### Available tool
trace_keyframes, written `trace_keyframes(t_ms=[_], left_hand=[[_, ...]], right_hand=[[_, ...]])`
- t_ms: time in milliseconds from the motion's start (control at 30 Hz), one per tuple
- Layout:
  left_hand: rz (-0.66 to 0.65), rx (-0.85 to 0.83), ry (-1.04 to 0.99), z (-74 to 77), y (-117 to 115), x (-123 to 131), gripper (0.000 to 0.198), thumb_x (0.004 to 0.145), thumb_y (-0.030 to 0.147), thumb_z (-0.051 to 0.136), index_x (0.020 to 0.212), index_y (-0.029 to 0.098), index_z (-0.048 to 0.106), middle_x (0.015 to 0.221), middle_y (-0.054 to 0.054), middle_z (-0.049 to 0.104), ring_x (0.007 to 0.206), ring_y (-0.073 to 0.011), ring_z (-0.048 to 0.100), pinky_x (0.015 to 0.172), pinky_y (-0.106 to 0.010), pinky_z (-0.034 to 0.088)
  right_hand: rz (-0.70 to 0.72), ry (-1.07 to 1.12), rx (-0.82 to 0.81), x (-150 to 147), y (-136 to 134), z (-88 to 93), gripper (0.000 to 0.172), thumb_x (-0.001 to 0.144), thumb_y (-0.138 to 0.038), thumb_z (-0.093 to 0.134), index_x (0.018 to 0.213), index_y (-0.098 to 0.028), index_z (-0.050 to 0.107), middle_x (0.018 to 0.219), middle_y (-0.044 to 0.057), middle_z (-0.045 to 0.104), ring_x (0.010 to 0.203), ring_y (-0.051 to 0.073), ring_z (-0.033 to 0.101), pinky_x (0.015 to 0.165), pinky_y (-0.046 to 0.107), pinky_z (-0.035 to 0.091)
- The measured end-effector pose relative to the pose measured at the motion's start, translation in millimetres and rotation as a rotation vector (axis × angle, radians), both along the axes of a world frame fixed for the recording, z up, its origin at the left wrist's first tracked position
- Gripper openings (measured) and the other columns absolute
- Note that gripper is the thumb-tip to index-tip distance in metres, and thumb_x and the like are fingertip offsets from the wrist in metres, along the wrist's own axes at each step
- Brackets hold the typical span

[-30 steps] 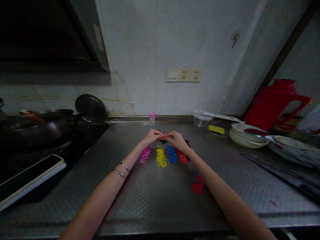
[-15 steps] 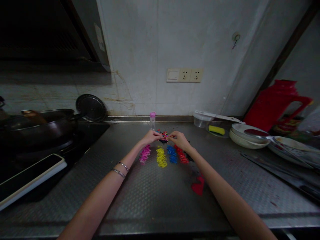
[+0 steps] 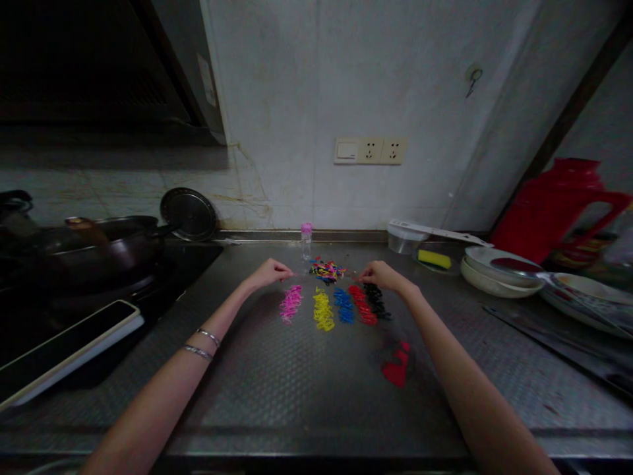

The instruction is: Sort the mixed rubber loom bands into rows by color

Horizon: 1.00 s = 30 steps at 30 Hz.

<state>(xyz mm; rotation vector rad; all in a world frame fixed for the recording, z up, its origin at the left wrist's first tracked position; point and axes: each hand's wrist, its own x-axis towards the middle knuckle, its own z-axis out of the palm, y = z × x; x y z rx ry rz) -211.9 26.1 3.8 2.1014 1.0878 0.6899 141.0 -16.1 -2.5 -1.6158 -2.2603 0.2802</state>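
Note:
My left hand [image 3: 273, 271] is pinched closed above the left side, with a faint thin strand, apparently a rubber band, at its fingertips. On the other side my right hand [image 3: 380, 275] also pinches what looks like a rubber band, too small to see its colour well. Between them lies a mixed-colour pile of small rubber bands [image 3: 327, 270]. Nearer me are sorted groups: pink bands [image 3: 291, 303] below my left hand, then yellow bands [image 3: 323, 310], blue bands [image 3: 343, 305], red bands [image 3: 362, 305] and black bands [image 3: 377, 302] just below my right hand.
A clear bottle with a pink cap [image 3: 306, 239] stands behind the pile. A red heart-shaped piece [image 3: 396, 368] lies nearer me. On the right are a yellow sponge [image 3: 434, 259], bowls [image 3: 494, 280], a knife [image 3: 544, 343] and a red thermos [image 3: 548, 211]. At left are a pan [image 3: 101, 254] and a phone-like slab [image 3: 69, 349].
My hands have drawn apart from the mixed pile, the left going left and the right going right. The pile and the black bands are now uncovered. The view has shifted slightly.

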Motion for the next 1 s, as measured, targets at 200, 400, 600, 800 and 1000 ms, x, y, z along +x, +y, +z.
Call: trace_keyframes(t_ms=[200,400,600,800,1000], left_hand=[[-0.090,-0.057,0.098,-6.8,-5,-12,0.030,0.063,0.036,0.062,0.078,0.013,0.072,0.059,-0.002,0.064,0.050,-0.0091,0.045,0.048,-0.019,0.031],[-0.104,-0.024,0.119,-13.5,-3,-14,0.027,0.062,0.031,0.062,0.081,0.015,0.072,0.063,-0.003,0.066,0.050,-0.0102,0.049,0.050,-0.020,0.034],[-0.100,-0.029,0.145,-9.3,-7,-15,0.030,0.064,0.030,0.060,0.086,0.014,0.071,0.065,-0.003,0.066,0.052,-0.0109,0.050,0.050,-0.020,0.035],[-0.031,-0.012,0.094,-12.2,-2,-17,0.030,0.063,0.029,0.059,0.085,0.012,0.071,0.069,-0.004,0.067,0.058,-0.0124,0.053,0.055,-0.021,0.037],[0.010,0.012,0.111,-15.1,0,-17,0.034,0.065,0.029,0.056,0.089,0.009,0.069,0.078,-0.007,0.068,0.064,-0.0144,0.056,0.060,-0.023,0.041]], right_hand=[[0.014,-0.002,-0.056,-1,1,-7.8,0.015,0.066,-0.018,0.060,0.070,-0.019,0.073,0.067,0.003,0.070,0.064,0.016,0.063,0.056,0.020,0.043],[0.022,-0.022,-0.068,-4,1,-9.4,0.015,0.065,-0.015,0.059,0.069,-0.019,0.073,0.066,0.003,0.070,0.062,0.016,0.062,0.055,0.020,0.042],[-0.030,0.009,0.000,-12,-1,-0.4,0.015,0.067,-0.017,0.060,0.075,-0.017,0.073,0.073,0.004,0.071,0.065,0.015,0.062,0.058,0.020,0.043],[0.066,0.008,0.061,-40,7,2.6,0.019,0.072,-0.018,0.056,0.083,-0.018,0.072,0.079,0.004,0.070,0.070,0.014,0.061,0.061,0.019,0.043],[0.056,-0.103,-0.006,-66,17,0.6,0.022,0.075,-0.022,0.053,0.088,-0.018,0.071,0.081,0.004,0.069,0.071,0.013,0.060,0.060,0.018,0.038]])
